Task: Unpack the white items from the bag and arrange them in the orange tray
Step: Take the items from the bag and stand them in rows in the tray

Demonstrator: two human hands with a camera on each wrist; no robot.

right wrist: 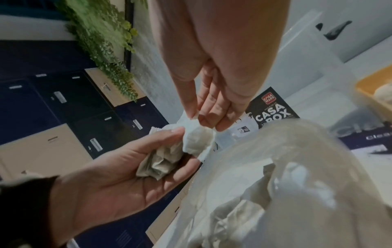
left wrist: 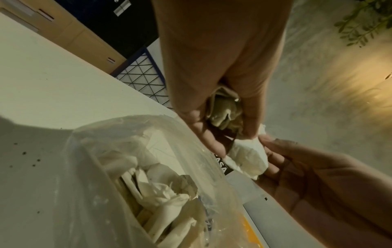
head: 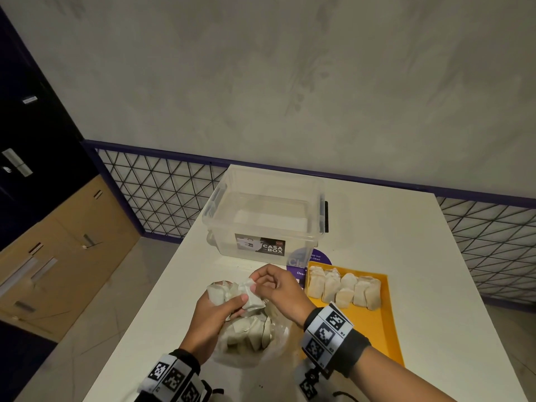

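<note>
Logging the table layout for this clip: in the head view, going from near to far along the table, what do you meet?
Clear plastic bag of white packets, nearest → left hand and right hand, both gripping a white packet above the bag → purple round sticker → clear storage box, farthest.

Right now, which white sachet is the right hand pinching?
The white sachet held up between both hands: right hand pinches its top, while the others sit in the bag or tray.

Right hand [right wrist: 212,107] fingertips pinching a white pouch [right wrist: 196,139] above the left hand [right wrist: 118,169], clear bag [right wrist: 297,159] alongside
</note>
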